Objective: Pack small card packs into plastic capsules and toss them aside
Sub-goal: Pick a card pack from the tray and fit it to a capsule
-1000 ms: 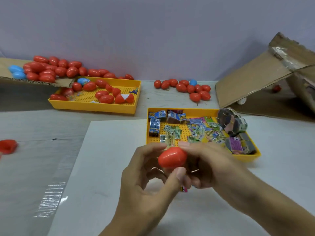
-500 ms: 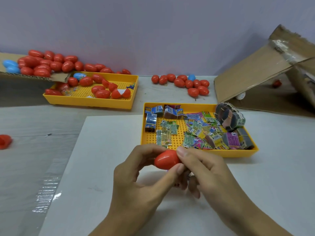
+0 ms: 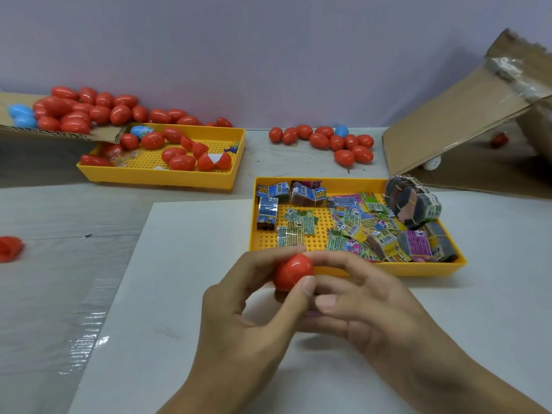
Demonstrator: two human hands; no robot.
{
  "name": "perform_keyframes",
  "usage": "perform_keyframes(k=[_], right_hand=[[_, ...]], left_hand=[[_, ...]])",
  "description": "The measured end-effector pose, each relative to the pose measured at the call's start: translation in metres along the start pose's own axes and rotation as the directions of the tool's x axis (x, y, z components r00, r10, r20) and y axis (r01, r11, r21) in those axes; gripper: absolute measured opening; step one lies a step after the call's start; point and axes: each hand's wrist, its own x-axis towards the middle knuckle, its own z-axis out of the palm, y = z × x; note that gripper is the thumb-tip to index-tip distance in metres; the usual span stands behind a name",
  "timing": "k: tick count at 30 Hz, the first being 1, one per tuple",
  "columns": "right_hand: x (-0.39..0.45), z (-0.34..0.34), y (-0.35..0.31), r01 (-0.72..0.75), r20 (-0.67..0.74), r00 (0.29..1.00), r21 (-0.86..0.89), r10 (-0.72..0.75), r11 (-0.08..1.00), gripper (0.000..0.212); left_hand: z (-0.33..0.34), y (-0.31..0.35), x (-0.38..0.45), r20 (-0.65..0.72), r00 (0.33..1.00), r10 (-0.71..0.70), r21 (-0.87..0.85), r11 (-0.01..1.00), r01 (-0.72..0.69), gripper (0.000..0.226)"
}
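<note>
Both hands are on the red capsule (image 3: pixel 293 275) now, out over the white board (image 3: pixel 191 294) just in front of the near yellow tray (image 3: pixel 418 268). The left hand (image 3: pixel 254 318) has its grip curled round the capsule, forefinger over the top, thumb pressing in from below. The right hand (image 3: pixel 367 303) closes in from the other side, fingers curled against the capsule's right end, so its grip is on the same piece.

What has changed over the last second: the capsule has dropped a little and tucked deeper between the fingers, and the right hand now covers more of it. Less of the red shell shows than a moment ago. I read that as the two halves being squeezed shut, though the seam is hidden and I cannot tell whether it has clicked.

The loose card packs (image 3: pixel 349 225) sit untouched in the near tray. Beyond it, a cluster of finished capsules (image 3: pixel 325 141) lies on the worktop by the wall, and more spill across the far tray (image 3: pixel 161 174). If this one is closed, the toss onto that cluster should be next.
</note>
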Motion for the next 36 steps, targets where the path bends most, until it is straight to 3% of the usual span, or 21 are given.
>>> perform_keyframes(k=[3,6,9,17,23,32,36], right_hand=[[-0.003,0.002,0.004,0.162,-0.034,0.984,-0.265,-0.177,0.951,0.044],[-0.005,0.004,0.008,0.294,-0.057,0.926,-0.51,-0.373,0.808,0.048],[-0.005,0.005,0.009,0.358,-0.05,0.886,-0.559,-0.461,0.748,0.05],[-0.005,0.003,-0.002,0.343,-0.136,0.874,-0.509,-0.467,0.79,0.02],[-0.005,0.003,-0.003,0.356,-0.112,0.876,-0.508,-0.47,0.784,0.02],[0.0,-0.007,-0.017,0.289,-0.071,0.93,-0.467,-0.36,0.836,0.024],[0.002,-0.02,-0.027,0.196,-0.106,0.933,-0.652,-0.343,0.733,0.021]], left_hand=[[0.0,0.002,-0.002,0.004,0.998,-0.069,-0.113,0.991,0.069,0.022],[0.0,0.005,-0.004,0.095,0.989,-0.112,-0.24,0.962,0.132,0.032],[-0.001,0.008,-0.003,0.158,0.986,-0.05,-0.211,0.974,0.083,0.038],[-0.002,0.006,0.0,0.042,0.993,-0.109,-0.174,0.978,0.115,0.033],[-0.003,0.005,-0.001,0.022,0.996,-0.086,-0.16,0.983,0.088,0.017],[-0.002,0.005,-0.001,0.002,0.999,-0.047,-0.181,0.982,0.047,0.019],[-0.002,0.003,0.001,-0.004,0.996,-0.087,-0.245,0.966,0.083,0.029]])
